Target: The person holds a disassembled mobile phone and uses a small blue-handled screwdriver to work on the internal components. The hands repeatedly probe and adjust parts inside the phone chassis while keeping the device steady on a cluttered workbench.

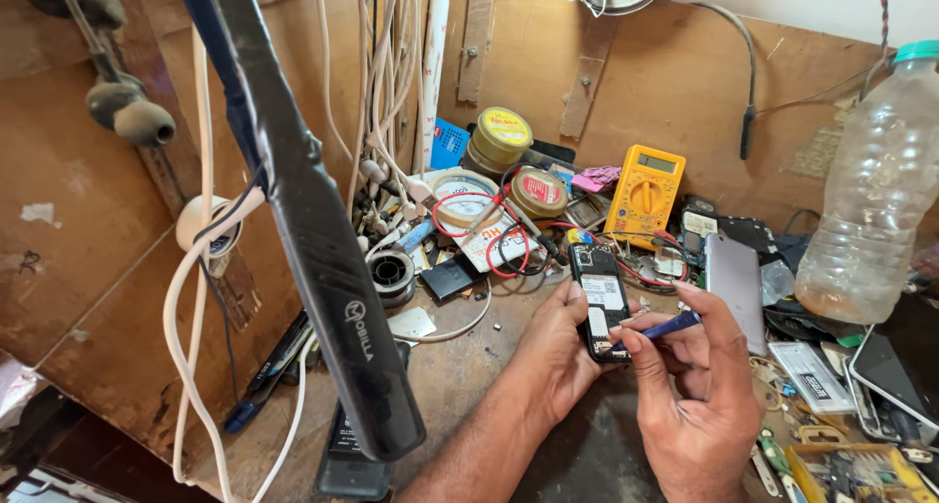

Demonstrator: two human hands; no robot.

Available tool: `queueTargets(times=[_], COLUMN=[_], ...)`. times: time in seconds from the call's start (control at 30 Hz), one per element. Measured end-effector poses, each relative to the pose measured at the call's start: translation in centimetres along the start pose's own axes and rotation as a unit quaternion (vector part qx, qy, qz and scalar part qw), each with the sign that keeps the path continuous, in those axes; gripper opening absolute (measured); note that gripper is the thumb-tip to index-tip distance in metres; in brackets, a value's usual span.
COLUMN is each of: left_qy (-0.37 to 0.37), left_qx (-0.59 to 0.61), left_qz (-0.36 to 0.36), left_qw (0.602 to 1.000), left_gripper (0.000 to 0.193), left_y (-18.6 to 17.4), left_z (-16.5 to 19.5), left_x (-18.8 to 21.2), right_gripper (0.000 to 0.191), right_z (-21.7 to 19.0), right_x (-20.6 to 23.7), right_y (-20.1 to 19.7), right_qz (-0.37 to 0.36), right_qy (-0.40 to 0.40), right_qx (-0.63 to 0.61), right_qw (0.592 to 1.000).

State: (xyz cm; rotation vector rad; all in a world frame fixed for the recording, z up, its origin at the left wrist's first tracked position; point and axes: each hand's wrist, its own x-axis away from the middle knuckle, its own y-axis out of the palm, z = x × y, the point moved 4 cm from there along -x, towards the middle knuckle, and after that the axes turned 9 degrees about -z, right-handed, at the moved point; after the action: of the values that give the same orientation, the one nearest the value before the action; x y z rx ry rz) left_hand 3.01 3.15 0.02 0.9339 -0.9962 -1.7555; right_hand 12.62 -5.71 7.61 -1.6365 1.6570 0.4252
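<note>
My left hand point(553, 346) grips a small black phone point(599, 293) with its back cover off, label side up, held above the worn wooden bench point(440, 366). My right hand point(694, 390) pinches a thin blue-handled tool point(670, 325); its tip rests against the lower part of the phone's open back. The two hands sit close together at the centre right of the view.
A yellow multimeter point(646, 190) with red and black leads, round tins point(501, 136), a solder spool point(393, 271) and a silver phone point(736, 283) crowd the back of the bench. A clear plastic bottle point(875, 185) stands at right. A black lamp arm point(313, 229) and white cables hang at left.
</note>
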Motion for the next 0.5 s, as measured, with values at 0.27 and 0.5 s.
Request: queueTargets(times=[0.27,0.5], left_qy=[0.005,-0.009], left_qx=[-0.006,-0.034], left_qz=[-0.001,0.021], left_qw=[1.0,0.999], left_gripper=[0.023,0.021], left_y=[-0.29,-0.58], left_z=[-0.21,-0.27], left_x=[-0.1,-0.09], right_gripper=[0.057,0.057], right_z=[0.16,0.33], right_x=[-0.01,0.24], right_y=[0.04,0.11], right_qz=[-0.02,-0.003], right_qy=[-0.003,0.021], right_qx=[-0.004,0.023], right_qw=[1.0,1.0])
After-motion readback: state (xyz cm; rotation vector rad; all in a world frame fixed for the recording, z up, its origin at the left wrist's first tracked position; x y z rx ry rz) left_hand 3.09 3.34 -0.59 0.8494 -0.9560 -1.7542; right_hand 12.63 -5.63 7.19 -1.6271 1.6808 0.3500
